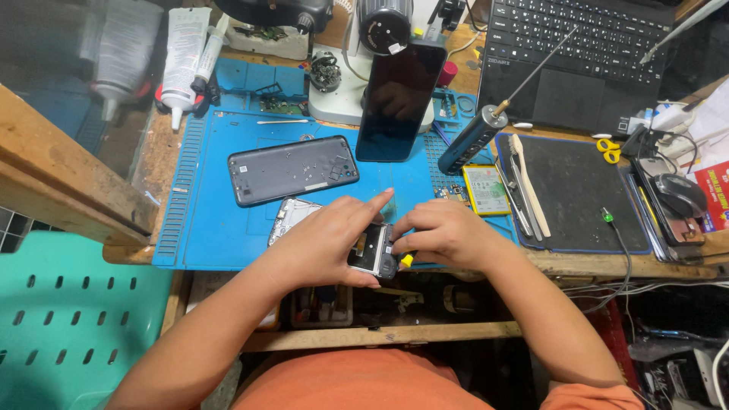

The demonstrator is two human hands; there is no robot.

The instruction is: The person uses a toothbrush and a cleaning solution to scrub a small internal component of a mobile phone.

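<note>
Cluttered repair bench, seen from above: a blue work mat (228, 228) covers the wooden top, with a laptop (585, 53) at the far right and a microscope base (342, 91) behind the mat. You hold the opened phone body (372, 254) at the mat's near edge, just over the bench lip. Your left hand (323, 243) is closed around its left side, forefinger stretched out over the top; your right hand (444, 235) is curled at its right edge, pinching a small yellow-tipped tool (407, 260) against the frame. Most of the tool is hidden under your fingers, so its kind cannot be told.

Handling note — the phone body looks light and stiff, but with its cover off the inner parts lie exposed and are probably fragile; the safest hold is likely on the outer frame edges, as your left hand has it, not on the open face. A smooth frame may slip if gripped only by the fingertips.

Around your hands: a dark grey back cover (292, 168) lies flat on the mat, well apart from the phone body; a black screen panel (399, 99) leans upright against the microscope base; a flat battery (486, 190) rests near your right hand; an electric screwdriver (474, 137) lies slanted beside a black pad (577, 190).
</note>
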